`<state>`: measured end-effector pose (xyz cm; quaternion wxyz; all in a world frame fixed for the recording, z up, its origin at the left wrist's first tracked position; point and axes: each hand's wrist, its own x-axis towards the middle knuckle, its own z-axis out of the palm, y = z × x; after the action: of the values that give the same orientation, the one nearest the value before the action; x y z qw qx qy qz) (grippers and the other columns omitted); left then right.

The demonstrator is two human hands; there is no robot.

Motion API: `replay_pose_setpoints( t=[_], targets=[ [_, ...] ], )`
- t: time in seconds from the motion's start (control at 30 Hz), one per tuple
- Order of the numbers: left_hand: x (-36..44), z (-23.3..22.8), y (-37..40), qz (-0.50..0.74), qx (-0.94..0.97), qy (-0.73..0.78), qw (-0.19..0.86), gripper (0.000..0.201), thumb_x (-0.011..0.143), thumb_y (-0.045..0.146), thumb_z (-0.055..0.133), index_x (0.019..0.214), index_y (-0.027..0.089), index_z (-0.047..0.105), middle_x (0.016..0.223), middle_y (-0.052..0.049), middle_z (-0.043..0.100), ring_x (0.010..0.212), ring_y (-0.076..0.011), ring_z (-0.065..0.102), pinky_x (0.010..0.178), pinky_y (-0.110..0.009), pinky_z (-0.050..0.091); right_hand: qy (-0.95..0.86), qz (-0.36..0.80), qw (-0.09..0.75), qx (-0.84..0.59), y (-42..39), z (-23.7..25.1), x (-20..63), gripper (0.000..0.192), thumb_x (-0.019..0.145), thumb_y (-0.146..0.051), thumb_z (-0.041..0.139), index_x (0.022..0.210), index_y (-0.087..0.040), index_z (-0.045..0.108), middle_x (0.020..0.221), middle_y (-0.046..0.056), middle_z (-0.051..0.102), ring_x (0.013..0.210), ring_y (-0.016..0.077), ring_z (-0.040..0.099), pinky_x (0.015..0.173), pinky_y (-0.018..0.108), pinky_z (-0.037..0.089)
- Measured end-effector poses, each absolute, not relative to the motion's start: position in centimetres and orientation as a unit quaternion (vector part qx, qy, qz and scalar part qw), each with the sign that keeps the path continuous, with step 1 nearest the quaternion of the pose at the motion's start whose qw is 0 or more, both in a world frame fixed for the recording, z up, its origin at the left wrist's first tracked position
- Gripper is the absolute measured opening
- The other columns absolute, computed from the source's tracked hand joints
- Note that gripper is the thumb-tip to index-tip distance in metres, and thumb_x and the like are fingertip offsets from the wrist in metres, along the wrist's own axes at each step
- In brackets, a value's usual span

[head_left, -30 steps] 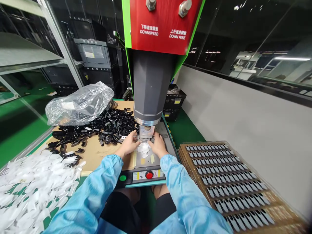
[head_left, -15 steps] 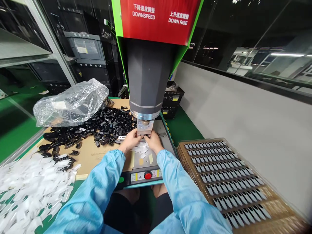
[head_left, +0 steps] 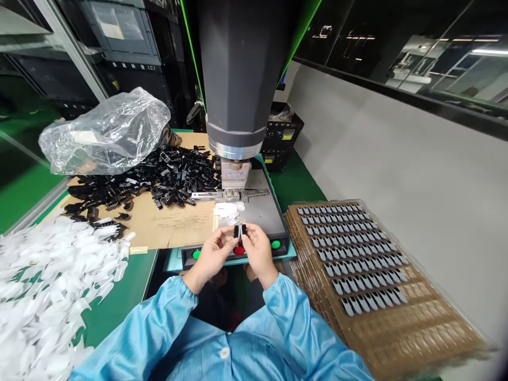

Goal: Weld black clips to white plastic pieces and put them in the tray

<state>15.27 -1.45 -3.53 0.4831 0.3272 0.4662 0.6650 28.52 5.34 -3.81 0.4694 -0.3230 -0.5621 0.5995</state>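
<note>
My left hand (head_left: 212,254) and my right hand (head_left: 257,250) are raised together in front of the press base, just above its red button (head_left: 238,251). Each pinches a small black plastic part (head_left: 240,230) with white on it, and the two pieces sit side by side between my fingertips. Behind them the metal fixture (head_left: 234,194) lies under the grey press head (head_left: 238,79). A few white pieces (head_left: 227,210) rest on the grey base plate (head_left: 260,211).
A heap of black parts (head_left: 159,182) and a clear plastic bag (head_left: 105,132) lie on cardboard at the left. White pieces (head_left: 47,286) cover the near left. Stacked brown trays of finished parts (head_left: 357,259) stand at the right, beside a grey wall. Green buttons (head_left: 275,244) flank the red one.
Both hands have pulled back from the fixture under the press head toward me, and they now hold small black parts. The view has tilted downward.
</note>
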Motion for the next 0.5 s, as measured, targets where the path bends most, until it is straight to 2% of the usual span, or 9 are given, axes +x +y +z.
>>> replay_pose_setpoints(
  t=[0.3,0.5],
  targets=[
    [16.8,-4.3,-3.2,0.655,0.325,0.46,0.504,0.045,0.084,0.039,0.088,0.121,0.02,0.07,0.083,-0.001,0.075,0.08,-0.0138,0.071,0.089,-0.032,0.059,-0.556,0.599,0.467,-0.337,2.7,-4.1,30.3,0.035,0.092,-0.037,0.076,0.123,-0.025,0.066,0.129,0.01,0.073,0.125,0.026,0.07,0.113,0.048,0.056],
    [16.9,-4.7,-3.4,0.653,0.32,0.46,0.51,0.045,0.084,0.04,0.088,0.12,0.02,0.07,0.086,-0.002,0.076,0.083,-0.0153,0.072,0.089,-0.033,0.059,-0.556,0.602,0.462,-0.338,2.6,-4.3,30.4,0.037,0.091,-0.038,0.076,0.124,-0.025,0.065,0.129,0.01,0.073,0.126,0.0257,0.069,0.113,0.047,0.057]
  ],
)
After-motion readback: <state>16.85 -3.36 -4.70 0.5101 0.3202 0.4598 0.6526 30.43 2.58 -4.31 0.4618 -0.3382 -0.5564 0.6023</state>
